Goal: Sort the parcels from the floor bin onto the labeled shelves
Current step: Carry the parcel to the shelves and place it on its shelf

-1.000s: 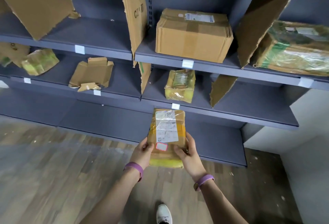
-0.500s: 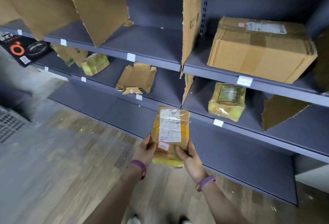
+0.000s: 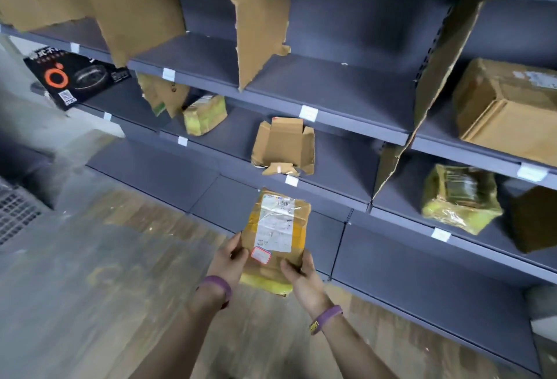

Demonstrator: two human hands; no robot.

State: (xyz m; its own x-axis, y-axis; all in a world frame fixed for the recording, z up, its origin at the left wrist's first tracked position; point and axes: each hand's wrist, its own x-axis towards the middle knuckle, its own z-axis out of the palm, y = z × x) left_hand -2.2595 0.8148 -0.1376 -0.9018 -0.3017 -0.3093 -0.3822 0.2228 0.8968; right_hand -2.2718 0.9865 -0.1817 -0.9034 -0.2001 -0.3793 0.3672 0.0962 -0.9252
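One taped parcel (image 3: 278, 229), label up, held in the air before the shelves (image 3: 355, 125), below the middle tier. Clasped at its near end by left hand (image 3: 229, 259) and right hand (image 3: 303, 276), fingers (image 3: 290, 268) curled round both edges. Probably light, slightly soft, tape-slick: best gripped by the long sides. Beyond, opened carton (image 3: 283, 146) on shelf.

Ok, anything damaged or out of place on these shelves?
Yes. A torn-open, flattened box lies on the middle shelf, apparently empty. The cardboard dividers have ragged, ripped edges. The held parcel shows no obvious damage.
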